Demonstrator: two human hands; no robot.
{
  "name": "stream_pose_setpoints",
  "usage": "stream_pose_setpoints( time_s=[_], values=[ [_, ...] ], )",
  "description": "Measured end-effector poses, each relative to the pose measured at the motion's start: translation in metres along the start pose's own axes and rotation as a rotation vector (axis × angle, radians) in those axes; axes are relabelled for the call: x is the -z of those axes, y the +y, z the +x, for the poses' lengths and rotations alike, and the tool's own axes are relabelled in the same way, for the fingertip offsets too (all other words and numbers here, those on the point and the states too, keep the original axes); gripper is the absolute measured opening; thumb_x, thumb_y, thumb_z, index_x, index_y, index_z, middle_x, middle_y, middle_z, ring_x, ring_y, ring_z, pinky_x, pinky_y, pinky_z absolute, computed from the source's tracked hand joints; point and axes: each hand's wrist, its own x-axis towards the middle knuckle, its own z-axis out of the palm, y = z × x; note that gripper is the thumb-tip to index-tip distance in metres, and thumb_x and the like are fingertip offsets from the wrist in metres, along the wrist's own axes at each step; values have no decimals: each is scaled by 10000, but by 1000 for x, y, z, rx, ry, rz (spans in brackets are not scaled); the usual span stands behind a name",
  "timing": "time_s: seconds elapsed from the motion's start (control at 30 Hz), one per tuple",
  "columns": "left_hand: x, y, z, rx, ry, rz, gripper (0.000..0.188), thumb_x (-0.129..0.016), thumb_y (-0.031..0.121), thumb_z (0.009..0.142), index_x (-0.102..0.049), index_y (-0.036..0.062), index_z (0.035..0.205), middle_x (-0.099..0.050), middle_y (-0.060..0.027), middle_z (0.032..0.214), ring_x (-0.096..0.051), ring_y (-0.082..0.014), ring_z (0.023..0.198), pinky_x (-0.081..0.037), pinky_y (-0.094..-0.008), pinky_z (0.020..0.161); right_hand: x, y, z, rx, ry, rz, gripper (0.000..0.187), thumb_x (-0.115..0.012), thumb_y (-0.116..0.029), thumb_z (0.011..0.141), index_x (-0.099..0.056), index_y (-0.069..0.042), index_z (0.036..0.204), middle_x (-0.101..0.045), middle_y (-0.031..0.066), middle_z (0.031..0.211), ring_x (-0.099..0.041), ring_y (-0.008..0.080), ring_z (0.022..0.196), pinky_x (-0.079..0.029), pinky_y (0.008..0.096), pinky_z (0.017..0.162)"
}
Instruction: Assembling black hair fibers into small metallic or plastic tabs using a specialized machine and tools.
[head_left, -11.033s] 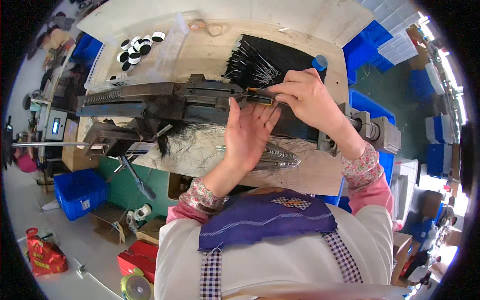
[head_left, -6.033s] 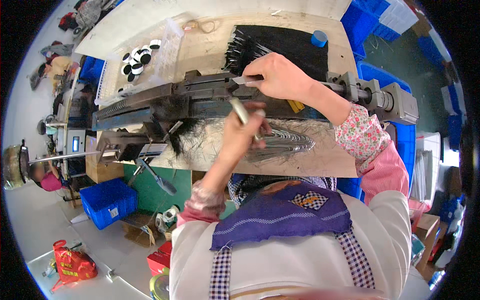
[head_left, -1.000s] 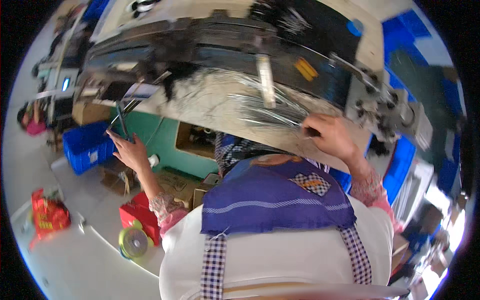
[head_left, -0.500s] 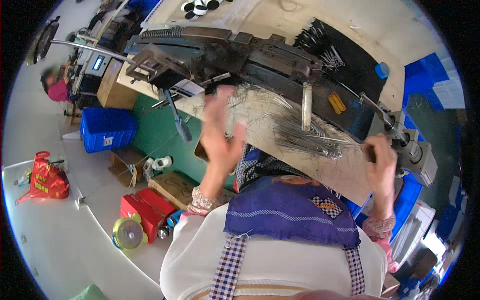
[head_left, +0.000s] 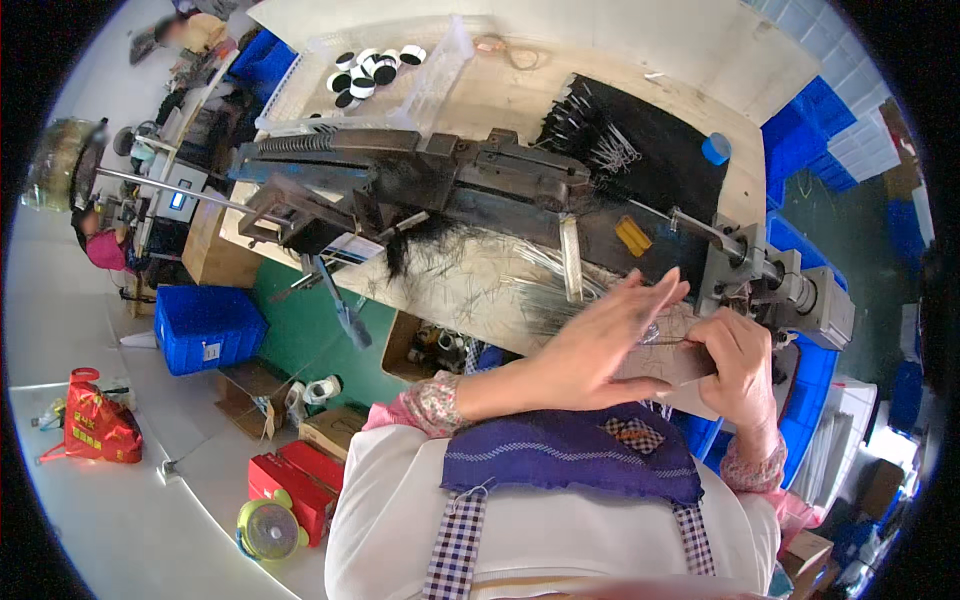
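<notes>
My right hand (head_left: 738,362) is closed at the right end of the wooden bench (head_left: 470,300), pinching a small bunch of thin metal wires (head_left: 662,340). My left hand (head_left: 600,348) lies just left of it, fingers stretched and apart, fingertips touching the same wires. More loose wires (head_left: 530,290) fan out across the bench in front of a long dark metal machine (head_left: 450,175). A tuft of black fibre (head_left: 415,245) hangs from the machine's left part.
A black mat with wire pieces (head_left: 650,165) and a blue cap (head_left: 715,148) lie behind the machine. A clear tray of black-and-white discs (head_left: 375,72) sits at the back. A grey motor (head_left: 800,290) stands right. A blue crate (head_left: 205,325) and red boxes (head_left: 295,485) sit on the floor.
My left hand has come down from in front of the bench's middle and moved right, beside my right hand. My right hand has stayed at the bench's right end.
</notes>
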Motion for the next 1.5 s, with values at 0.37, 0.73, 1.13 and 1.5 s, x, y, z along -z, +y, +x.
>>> stream_pose_setpoints(
  time_s=[0.37, 0.73, 1.13, 1.5],
  values=[
    [32, -23, -58, 412, -86, 99, 212, -447, 193, 971, -531, -1, 963, -620, -161, 772, -628, -366, 745, -492, -428, 658, -10, 16, 28, -190, 123, 335, 167, -616, 32, 769, -602, -8, 931, -619, 136, 824, -635, 332, 770, -503, 382, 693],
    [0, -28, -24, 861, 180, -1019, 191, -465, 244, 997, -533, 67, 1023, -526, -3, 819, -428, -84, 594, -382, -241, 522, -40, 52, 92, 157, 83, -250, 154, -584, -84, 757, -616, -78, 907, -578, 54, 836, -599, 230, 846, -529, 332, 701],
    [96, -34, -71, 463, 361, -437, 132, -567, 165, 925, -633, 72, 859, -574, -10, 671, -406, -63, 461, -307, -218, 408, -49, 58, 99, 111, 183, -270, 78, -578, -67, 742, -568, -60, 819, -551, 97, 817, -610, 283, 821, -520, 383, 659],
    [6, -98, 69, 474, -199, 16, 220, -596, 212, 841, -696, 16, 849, -639, -214, 754, -647, -363, 714, -499, -400, 644, -13, 83, 92, 42, -54, -18, 149, -616, -169, 803, -578, -50, 883, -574, 111, 870, -601, 304, 843, -493, 406, 698]
  ],
)
